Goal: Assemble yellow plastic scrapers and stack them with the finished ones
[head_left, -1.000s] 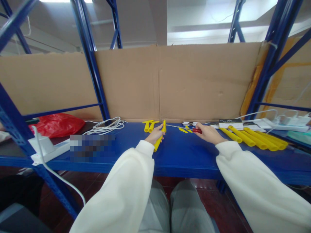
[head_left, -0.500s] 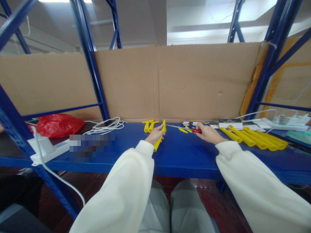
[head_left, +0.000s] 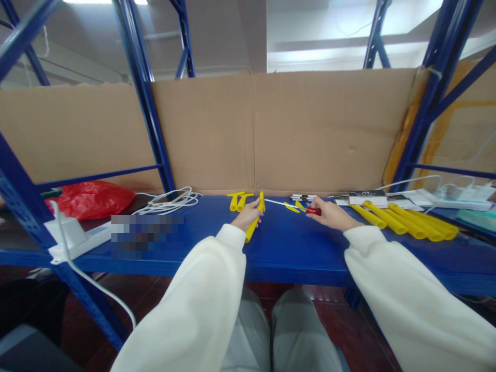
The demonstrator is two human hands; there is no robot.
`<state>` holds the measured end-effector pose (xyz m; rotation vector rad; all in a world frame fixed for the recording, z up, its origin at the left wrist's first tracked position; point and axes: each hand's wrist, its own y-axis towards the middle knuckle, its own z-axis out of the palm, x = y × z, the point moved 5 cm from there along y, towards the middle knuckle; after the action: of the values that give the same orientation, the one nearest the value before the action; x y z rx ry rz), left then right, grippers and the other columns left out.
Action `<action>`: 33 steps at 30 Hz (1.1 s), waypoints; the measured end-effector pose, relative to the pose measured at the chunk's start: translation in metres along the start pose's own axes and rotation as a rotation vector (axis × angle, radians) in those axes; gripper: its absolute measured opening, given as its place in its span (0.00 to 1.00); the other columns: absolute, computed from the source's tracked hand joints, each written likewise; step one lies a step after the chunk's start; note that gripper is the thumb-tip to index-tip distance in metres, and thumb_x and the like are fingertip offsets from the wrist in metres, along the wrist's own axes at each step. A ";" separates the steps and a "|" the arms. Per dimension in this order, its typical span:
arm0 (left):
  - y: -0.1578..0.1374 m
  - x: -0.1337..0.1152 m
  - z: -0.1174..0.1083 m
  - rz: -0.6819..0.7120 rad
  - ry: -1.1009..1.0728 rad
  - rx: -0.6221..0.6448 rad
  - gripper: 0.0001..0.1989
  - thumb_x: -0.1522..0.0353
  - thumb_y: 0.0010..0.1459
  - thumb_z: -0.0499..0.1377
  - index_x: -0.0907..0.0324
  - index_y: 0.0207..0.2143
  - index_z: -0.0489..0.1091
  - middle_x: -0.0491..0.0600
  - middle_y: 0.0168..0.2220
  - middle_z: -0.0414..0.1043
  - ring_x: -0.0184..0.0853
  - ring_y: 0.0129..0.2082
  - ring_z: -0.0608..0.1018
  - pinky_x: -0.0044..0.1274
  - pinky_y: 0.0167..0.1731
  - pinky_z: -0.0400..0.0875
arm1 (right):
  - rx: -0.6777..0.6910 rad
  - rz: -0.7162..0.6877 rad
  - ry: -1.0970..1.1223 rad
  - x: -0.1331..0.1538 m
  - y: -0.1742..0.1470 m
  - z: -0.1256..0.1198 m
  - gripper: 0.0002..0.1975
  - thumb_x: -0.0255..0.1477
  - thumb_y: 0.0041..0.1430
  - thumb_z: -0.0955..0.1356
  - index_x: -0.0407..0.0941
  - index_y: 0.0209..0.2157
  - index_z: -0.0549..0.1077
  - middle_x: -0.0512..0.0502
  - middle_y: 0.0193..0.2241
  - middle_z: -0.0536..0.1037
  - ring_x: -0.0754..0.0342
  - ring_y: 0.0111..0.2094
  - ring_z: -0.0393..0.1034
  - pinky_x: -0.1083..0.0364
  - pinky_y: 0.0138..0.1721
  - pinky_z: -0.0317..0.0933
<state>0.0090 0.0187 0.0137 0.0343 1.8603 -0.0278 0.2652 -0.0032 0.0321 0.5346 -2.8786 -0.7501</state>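
Note:
My left hand [head_left: 248,216] is closed around a yellow tube with a crosspiece at its top [head_left: 252,230], above the blue shelf. In my right hand [head_left: 329,214] is the red handle of a screwdriver [head_left: 313,211]. Its thin metal shaft points left, and the tip meets the upper part of the yellow piece; the exact contact is too small to make out. Behind my left hand lie two yellow T-shaped pieces [head_left: 241,201]. Small flat yellow parts [head_left: 297,206] rest beneath and behind the shaft.
Several yellow tubes [head_left: 405,221] lie side by side at the right, near a black-and-white box [head_left: 367,197]. A cardboard sheet [head_left: 310,129] closes off the back. Leftward are a coiled white cable [head_left: 170,201], a power strip [head_left: 91,237] and a red plastic bag [head_left: 93,198].
The screwdriver's handle has dropped slightly and its shaft tilts a little more. My left hand and the yellow piece stay in place.

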 end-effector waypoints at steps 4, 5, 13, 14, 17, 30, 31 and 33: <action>-0.001 -0.001 0.000 -0.007 0.007 0.002 0.34 0.78 0.60 0.56 0.53 0.67 0.56 0.48 0.34 0.71 0.22 0.17 0.66 0.14 0.13 0.59 | -0.029 -0.026 -0.042 0.000 0.000 -0.001 0.06 0.35 0.60 0.65 0.48 0.34 0.69 0.47 0.25 0.78 0.50 0.26 0.73 0.57 0.26 0.56; -0.001 -0.001 0.000 -0.009 0.010 -0.001 0.34 0.78 0.60 0.55 0.53 0.67 0.56 0.48 0.34 0.71 0.22 0.17 0.66 0.14 0.13 0.59 | -0.031 -0.032 -0.054 0.001 0.000 -0.001 0.06 0.35 0.60 0.65 0.48 0.33 0.69 0.46 0.25 0.79 0.50 0.27 0.73 0.57 0.27 0.56; 0.004 0.003 0.000 0.001 -0.011 -0.005 0.36 0.78 0.60 0.55 0.53 0.69 0.52 0.47 0.33 0.72 0.22 0.17 0.66 0.14 0.13 0.59 | 0.021 -0.032 -0.004 0.004 0.000 0.001 0.09 0.34 0.63 0.63 0.47 0.35 0.72 0.43 0.32 0.81 0.49 0.32 0.76 0.55 0.32 0.61; 0.005 0.004 -0.001 -0.002 -0.011 -0.012 0.36 0.77 0.60 0.56 0.53 0.69 0.52 0.47 0.33 0.72 0.22 0.17 0.67 0.14 0.13 0.59 | 0.016 -0.029 0.017 0.004 0.000 0.001 0.08 0.35 0.63 0.64 0.47 0.36 0.72 0.43 0.32 0.81 0.49 0.32 0.76 0.55 0.32 0.61; 0.006 0.005 0.000 -0.006 -0.007 -0.014 0.36 0.75 0.59 0.59 0.52 0.68 0.54 0.48 0.34 0.73 0.22 0.17 0.67 0.14 0.14 0.60 | 0.002 -0.002 0.034 0.002 0.000 0.001 0.07 0.35 0.60 0.67 0.47 0.36 0.69 0.45 0.29 0.81 0.49 0.29 0.75 0.56 0.29 0.60; 0.004 0.004 0.000 -0.004 -0.018 -0.012 0.37 0.76 0.59 0.60 0.52 0.68 0.53 0.48 0.36 0.73 0.21 0.16 0.67 0.14 0.14 0.59 | 0.015 -0.030 0.013 0.007 -0.001 -0.001 0.09 0.34 0.64 0.63 0.47 0.34 0.72 0.44 0.31 0.81 0.49 0.31 0.75 0.56 0.31 0.60; 0.004 0.004 0.000 -0.006 -0.015 -0.014 0.37 0.76 0.59 0.60 0.52 0.68 0.53 0.48 0.36 0.73 0.21 0.16 0.67 0.14 0.14 0.59 | 0.011 -0.026 0.035 0.007 -0.001 0.000 0.08 0.34 0.63 0.64 0.47 0.34 0.71 0.44 0.31 0.81 0.49 0.31 0.75 0.56 0.31 0.60; 0.004 0.003 0.000 -0.009 -0.006 -0.010 0.36 0.78 0.59 0.58 0.53 0.68 0.54 0.48 0.35 0.73 0.22 0.16 0.66 0.15 0.14 0.59 | -0.001 -0.013 0.067 0.005 0.000 0.000 0.06 0.35 0.61 0.65 0.47 0.36 0.70 0.45 0.31 0.81 0.49 0.30 0.75 0.56 0.30 0.60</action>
<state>0.0082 0.0228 0.0106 0.0192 1.8549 -0.0250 0.2608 -0.0049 0.0319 0.5679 -2.8165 -0.7210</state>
